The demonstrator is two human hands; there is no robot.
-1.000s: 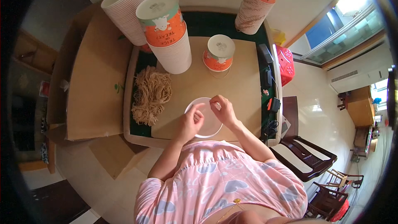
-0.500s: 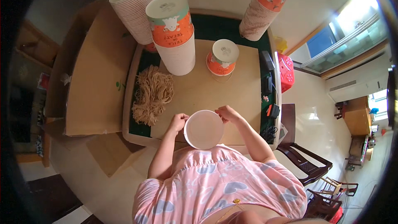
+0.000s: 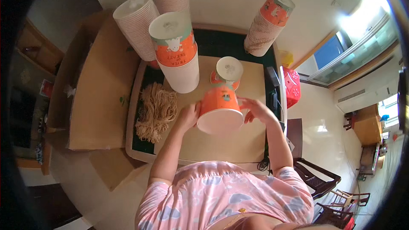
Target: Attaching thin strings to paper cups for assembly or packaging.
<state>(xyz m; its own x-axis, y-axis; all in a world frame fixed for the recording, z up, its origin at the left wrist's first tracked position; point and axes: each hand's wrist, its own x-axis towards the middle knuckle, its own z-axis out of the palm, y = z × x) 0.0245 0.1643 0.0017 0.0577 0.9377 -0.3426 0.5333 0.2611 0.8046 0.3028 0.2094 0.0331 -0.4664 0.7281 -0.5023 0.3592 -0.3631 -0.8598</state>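
Note:
An orange-printed paper bucket [image 3: 221,102] is tilted over the table, its white open mouth facing me and its base pointing away. My left hand [image 3: 190,115] is closed on the bucket's left side. On its right side, my right hand [image 3: 255,110] presses against it with bent fingers; whether anything small is in them is hidden. Just beyond stands another upside-down bucket [image 3: 229,69], partly covered by the held one. A bundle of beige twine [image 3: 156,111] lies to the left of my left hand.
A tall stack of upturned buckets [image 3: 181,74] stands behind the twine, with white stacks [image 3: 138,27] farther back. Another bucket stack [image 3: 266,30] rises at the far right. A big cardboard box [image 3: 100,89] borders the table's left side. Black adapters [image 3: 272,81] line the right edge.
The bucket has moved away from my body, over the table, and tipped so its printed side shows. Both hands have travelled forward with it. The view has shifted slightly.

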